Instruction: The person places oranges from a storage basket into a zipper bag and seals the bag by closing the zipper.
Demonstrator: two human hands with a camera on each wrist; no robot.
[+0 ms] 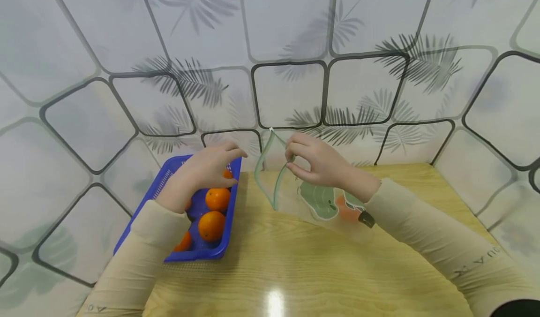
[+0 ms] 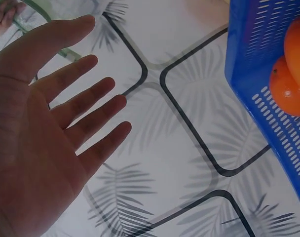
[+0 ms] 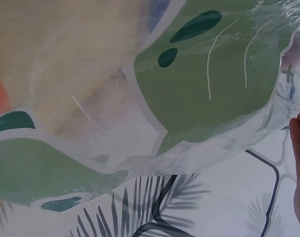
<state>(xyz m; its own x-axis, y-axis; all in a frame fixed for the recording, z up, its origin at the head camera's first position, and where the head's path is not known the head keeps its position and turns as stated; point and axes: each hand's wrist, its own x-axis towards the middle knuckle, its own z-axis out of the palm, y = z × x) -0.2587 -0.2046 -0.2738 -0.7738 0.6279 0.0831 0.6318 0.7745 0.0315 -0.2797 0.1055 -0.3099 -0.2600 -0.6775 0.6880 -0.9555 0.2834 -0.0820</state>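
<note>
A clear zip bag (image 1: pixel 291 197) with a green-edged mouth and green and orange printed shapes hangs above the table, its mouth spread toward the left. My right hand (image 1: pixel 316 160) pinches the bag's edge between thumb and fingertips. In the right wrist view the printed plastic (image 3: pixel 209 74) fills most of the picture. My left hand (image 1: pixel 206 167) is over the right side of a blue plastic basket (image 1: pixel 225 244), its fingers apart and holding nothing. Several oranges (image 1: pixel 212 226) lie in that basket, some partly hidden by the left hand and wrist. The left wrist view shows the left palm (image 2: pixel 41 138) with spread fingers.
A light wooden table (image 1: pixel 270 265) carries the basket at its left. Behind and on both sides stand white walls (image 1: pixel 291 94) with dark rounded lines and leaf prints. A black round object (image 1: pixel 516 308) shows at the bottom right corner.
</note>
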